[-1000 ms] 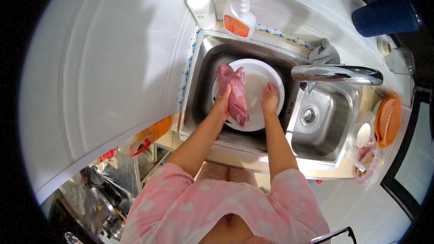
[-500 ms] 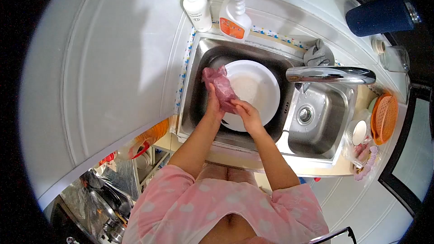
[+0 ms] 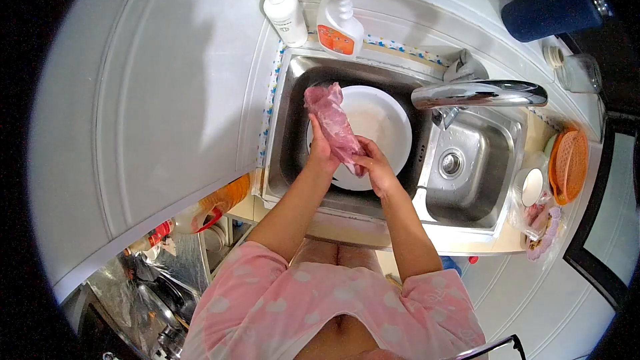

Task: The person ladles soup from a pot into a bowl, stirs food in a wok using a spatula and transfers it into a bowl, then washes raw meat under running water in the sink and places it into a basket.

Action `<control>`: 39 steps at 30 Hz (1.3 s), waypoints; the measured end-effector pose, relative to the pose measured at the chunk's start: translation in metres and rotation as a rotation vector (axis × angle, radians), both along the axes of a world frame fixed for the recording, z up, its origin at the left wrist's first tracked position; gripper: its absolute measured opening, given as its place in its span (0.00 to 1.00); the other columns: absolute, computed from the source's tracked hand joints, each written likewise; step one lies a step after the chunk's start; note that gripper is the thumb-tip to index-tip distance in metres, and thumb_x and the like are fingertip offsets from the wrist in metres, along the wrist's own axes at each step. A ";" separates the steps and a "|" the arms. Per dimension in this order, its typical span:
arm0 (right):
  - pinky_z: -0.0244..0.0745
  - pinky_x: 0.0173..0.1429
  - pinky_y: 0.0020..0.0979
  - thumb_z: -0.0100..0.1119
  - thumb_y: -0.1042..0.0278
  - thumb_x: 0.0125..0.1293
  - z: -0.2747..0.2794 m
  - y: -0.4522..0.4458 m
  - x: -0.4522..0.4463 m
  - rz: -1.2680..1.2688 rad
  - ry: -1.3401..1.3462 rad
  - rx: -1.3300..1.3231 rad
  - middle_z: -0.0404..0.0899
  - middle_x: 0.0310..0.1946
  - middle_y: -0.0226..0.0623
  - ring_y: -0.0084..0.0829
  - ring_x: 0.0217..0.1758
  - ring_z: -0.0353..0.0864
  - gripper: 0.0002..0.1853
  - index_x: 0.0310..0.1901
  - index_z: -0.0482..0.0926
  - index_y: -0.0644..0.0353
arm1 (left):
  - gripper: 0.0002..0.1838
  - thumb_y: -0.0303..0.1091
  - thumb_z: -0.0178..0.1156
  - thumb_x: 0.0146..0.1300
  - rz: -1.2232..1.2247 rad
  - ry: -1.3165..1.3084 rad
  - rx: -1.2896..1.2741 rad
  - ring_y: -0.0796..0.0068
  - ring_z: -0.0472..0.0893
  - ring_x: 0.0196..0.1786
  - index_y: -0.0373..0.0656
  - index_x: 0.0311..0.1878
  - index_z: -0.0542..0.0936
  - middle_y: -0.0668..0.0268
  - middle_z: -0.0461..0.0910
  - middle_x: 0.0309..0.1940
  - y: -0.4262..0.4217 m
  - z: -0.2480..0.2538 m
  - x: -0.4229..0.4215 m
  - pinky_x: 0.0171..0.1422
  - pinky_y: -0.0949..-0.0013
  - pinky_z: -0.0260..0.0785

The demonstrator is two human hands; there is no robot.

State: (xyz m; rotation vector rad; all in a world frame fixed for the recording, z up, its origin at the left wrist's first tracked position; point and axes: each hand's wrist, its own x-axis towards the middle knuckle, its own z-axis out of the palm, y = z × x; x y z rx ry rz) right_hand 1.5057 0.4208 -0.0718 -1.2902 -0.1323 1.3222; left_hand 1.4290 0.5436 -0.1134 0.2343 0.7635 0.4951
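A long piece of raw pink meat (image 3: 333,122) slants above the left side of a white basin (image 3: 399,135) in the large sink bowl. My left hand (image 3: 323,149) supports the meat from its left side and underneath, with the thumb along its edge. At the meat's lower end, my right hand (image 3: 377,169) grips it between thumb and fingers. Some fingertips are hidden behind the meat. Cloudy whitish liquid appears to lie in the basin.
A chrome faucet (image 3: 479,93) reaches over the sink's right side, above a smaller bowl (image 3: 475,190). Behind the sink stand a white bottle (image 3: 287,19) and a spray bottle (image 3: 341,25). Orange baskets (image 3: 569,167) and a white cup (image 3: 531,187) sit at right.
The meat has been turned and stretched out longer, showing more of its pale streaked face. My right hand has shifted slightly right and down along it. The camera view has moved slightly.
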 end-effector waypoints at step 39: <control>0.71 0.34 0.36 0.48 0.64 0.67 -0.086 0.025 0.013 -0.192 -0.480 -0.196 0.77 0.25 0.39 0.37 0.26 0.77 0.13 0.28 0.72 0.63 | 0.22 0.52 0.51 0.63 -0.121 -0.051 -0.060 0.72 0.71 0.48 0.49 0.54 0.70 0.69 0.72 0.45 -0.013 -0.002 0.005 0.56 0.68 0.64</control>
